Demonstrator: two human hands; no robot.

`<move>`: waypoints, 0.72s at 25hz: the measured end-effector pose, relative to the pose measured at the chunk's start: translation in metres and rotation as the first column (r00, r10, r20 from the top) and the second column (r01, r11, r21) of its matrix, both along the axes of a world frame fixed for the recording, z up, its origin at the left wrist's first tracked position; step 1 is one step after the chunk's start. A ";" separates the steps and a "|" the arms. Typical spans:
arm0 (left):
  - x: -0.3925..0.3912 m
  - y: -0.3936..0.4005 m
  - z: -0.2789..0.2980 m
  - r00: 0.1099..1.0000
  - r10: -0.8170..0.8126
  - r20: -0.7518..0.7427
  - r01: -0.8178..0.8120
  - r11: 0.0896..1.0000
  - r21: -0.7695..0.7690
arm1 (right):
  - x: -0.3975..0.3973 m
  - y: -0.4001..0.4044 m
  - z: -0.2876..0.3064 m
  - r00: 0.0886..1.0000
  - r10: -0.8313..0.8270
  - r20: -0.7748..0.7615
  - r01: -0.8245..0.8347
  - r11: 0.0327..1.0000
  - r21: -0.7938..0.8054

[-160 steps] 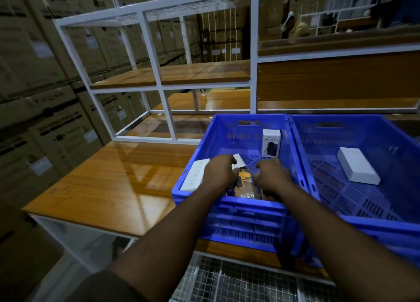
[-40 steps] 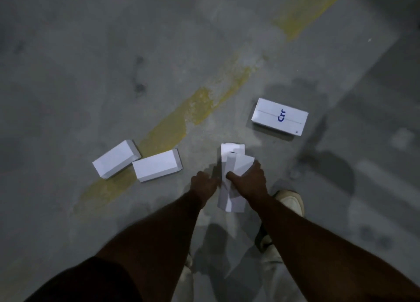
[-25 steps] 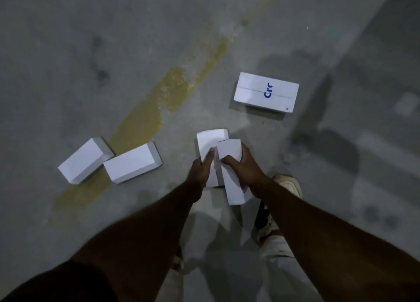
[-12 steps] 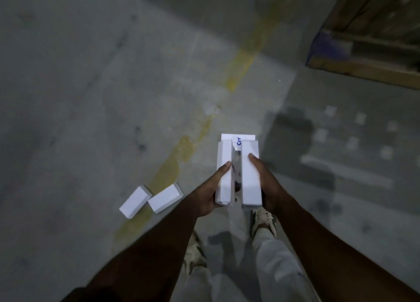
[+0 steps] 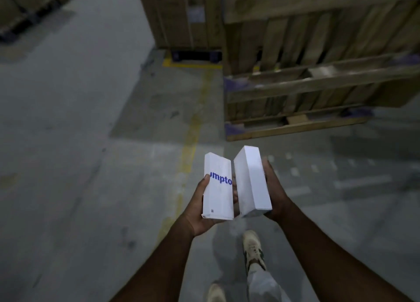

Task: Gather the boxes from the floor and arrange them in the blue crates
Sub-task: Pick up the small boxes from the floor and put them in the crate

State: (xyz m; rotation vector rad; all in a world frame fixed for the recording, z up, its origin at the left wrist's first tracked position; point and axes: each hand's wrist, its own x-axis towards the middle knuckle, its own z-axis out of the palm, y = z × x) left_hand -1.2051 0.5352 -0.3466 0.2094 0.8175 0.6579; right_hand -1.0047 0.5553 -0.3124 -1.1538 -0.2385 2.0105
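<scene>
Two white boxes are held side by side in front of me, above the concrete floor. My left hand grips the left white box, which has blue lettering on its top face; the thumb lies along its left edge. My right hand grips the plain right white box from its right side and underneath. The two boxes nearly touch along their inner edges. No blue crate is in view, and no boxes lie on the visible floor.
A stack of wooden pallets stands ahead to the right. Tall cardboard cartons on a pallet stand ahead at centre. A worn yellow line runs along the grey floor. My feet show below the arms.
The boxes were lifted off the floor and split, one per hand. The view swung up and forward; the floor boxes left the view and the pallets came closer.
</scene>
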 end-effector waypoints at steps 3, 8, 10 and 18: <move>0.031 -0.005 0.050 0.984 -0.153 -0.090 0.161 0.982 0.094 | 0.019 -0.040 0.047 0.977 -0.176 0.119 0.172 0.984 0.038; 0.116 -0.021 0.113 0.886 -0.399 -0.237 0.446 0.873 0.195 | 0.084 -0.107 0.089 0.816 -0.392 0.425 0.349 0.920 0.177; 0.155 -0.033 0.130 0.852 -0.466 -0.240 0.516 0.825 0.231 | 0.119 -0.136 0.103 0.763 -0.478 0.436 0.415 0.879 0.236; 0.362 -0.123 0.168 0.649 -0.711 -0.271 0.756 0.566 0.328 | 0.285 -0.268 0.130 0.490 -0.759 0.430 0.717 0.631 0.297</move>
